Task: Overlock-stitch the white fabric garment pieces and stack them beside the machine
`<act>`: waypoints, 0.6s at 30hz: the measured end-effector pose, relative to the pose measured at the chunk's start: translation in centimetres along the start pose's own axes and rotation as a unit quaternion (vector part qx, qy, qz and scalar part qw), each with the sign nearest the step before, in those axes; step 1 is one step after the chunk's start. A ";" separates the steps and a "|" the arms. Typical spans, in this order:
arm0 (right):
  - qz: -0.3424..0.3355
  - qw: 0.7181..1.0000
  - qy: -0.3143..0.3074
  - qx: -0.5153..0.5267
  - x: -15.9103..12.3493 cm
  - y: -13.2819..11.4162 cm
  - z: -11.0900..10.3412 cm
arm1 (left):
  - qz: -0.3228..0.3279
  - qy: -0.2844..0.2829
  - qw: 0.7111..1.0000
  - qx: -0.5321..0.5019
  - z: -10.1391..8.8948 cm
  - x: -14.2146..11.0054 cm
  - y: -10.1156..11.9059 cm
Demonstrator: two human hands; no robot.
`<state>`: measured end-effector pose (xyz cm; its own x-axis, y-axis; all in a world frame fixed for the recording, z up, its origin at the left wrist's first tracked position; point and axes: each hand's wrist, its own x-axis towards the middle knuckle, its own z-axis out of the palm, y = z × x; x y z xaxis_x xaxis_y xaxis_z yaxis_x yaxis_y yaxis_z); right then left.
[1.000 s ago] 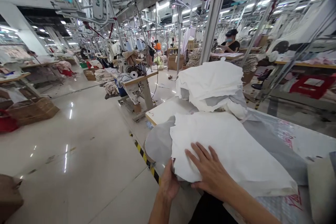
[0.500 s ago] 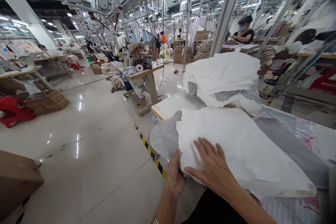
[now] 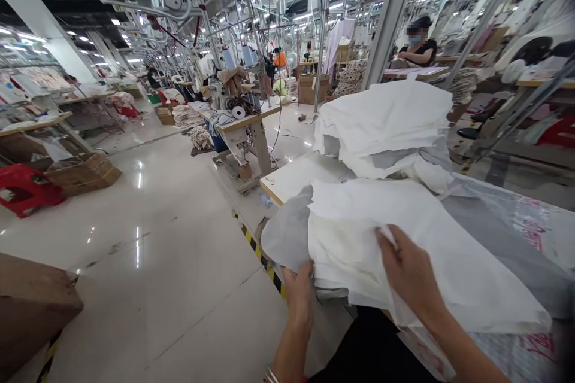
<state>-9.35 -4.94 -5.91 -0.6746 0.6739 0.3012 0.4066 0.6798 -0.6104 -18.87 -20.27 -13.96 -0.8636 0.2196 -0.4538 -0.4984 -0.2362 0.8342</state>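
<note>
Several layers of white fabric point(image 3: 458, 263) lie in front of me on the table, with a rounded grey piece point(image 3: 285, 233) sticking out at their left. My right hand point(image 3: 411, 269) is closed in a pinch on a fold of the top white fabric and draws it up. My left hand point(image 3: 299, 290) grips the left edge of the layers, close to the grey piece; some of its fingers are hidden. Behind the layers rises a taller heap of white fabric point(image 3: 386, 119).
The white tabletop point(image 3: 300, 173) shows at the back left; printed plastic sheeting point(image 3: 516, 221) lies at the right. A sewing machine table point(image 3: 247, 122) stands ahead. Cardboard boxes point(image 3: 36, 311) and a red stool point(image 3: 29, 191) are on the floor at left. A co-worker point(image 3: 417, 51) sits at the back right.
My right hand, flat and spread on the white fabric before, has closed on a fold of it and moved right. The fabric's left part is now rumpled. My left hand stays at the edge.
</note>
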 end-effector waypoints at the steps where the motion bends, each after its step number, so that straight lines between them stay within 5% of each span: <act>1: 0.028 0.999 0.016 0.008 0.5 0.3 -0.6 | 0.055 0.039 0.997 0.039 -0.3 -0.1 0.1; 3: 0.070 0.997 0.032 0.027 1.3 0.9 -1.6 | 0.198 0.088 0.963 0.157 -0.8 -0.3 0.4; 6: 0.101 0.993 0.014 0.061 2.1 1.4 -2.1 | 0.365 0.037 0.854 0.369 -0.8 -0.7 1.1; 12: 0.074 0.995 -0.023 0.060 2.9 0.1 -2.2 | 0.499 -0.103 0.651 0.564 0.8 -0.7 2.7; 18: 0.018 0.994 -0.107 0.013 2.8 -1.4 -1.3 | 0.543 -0.185 0.619 0.536 1.1 1.6 5.1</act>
<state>-10.97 -3.63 -3.22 -0.7760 0.6196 0.1180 0.4195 0.6467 -0.6371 -22.71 -20.03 -10.12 -0.4691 0.7316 0.4947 0.8698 0.2859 0.4021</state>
